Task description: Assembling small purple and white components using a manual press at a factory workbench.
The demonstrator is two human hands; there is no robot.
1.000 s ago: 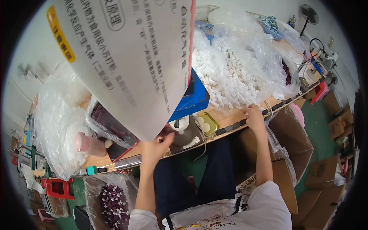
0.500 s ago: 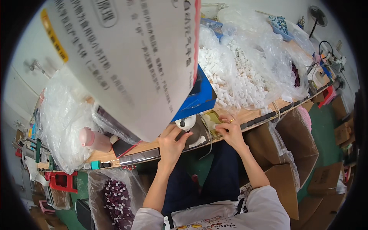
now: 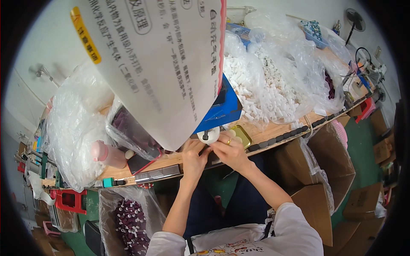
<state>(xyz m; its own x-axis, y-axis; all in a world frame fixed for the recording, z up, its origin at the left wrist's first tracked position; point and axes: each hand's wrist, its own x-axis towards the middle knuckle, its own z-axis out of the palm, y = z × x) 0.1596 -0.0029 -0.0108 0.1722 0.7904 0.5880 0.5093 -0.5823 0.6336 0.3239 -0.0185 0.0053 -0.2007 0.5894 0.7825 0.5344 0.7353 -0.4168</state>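
My left hand point(image 3: 194, 157) and my right hand point(image 3: 230, 151), a ring on one finger, meet at the bench edge. Both have bent, closed fingers, and whatever lies between the fingertips is too small and hidden to make out. Just beyond them is a white round part point(image 3: 212, 133) with a black fitting, at the front of a blue machine housing point(image 3: 228, 104). A yellow-green tray point(image 3: 247, 137) with pale contents sits right beside my right hand.
A printed paper sheet point(image 3: 166, 55) hangs close, hiding much of the bench. White small tubes point(image 3: 277, 100) heap up at the back right. A pink bottle point(image 3: 109, 154) and plastic bags point(image 3: 74, 128) stand left. Below are a bag of purple-and-white pieces point(image 3: 130, 222) and cardboard boxes point(image 3: 314, 209).
My right hand has moved left from the yellow-green tray to my left hand. My left hand has shifted slightly right, and the paper sheet appears a little farther right.
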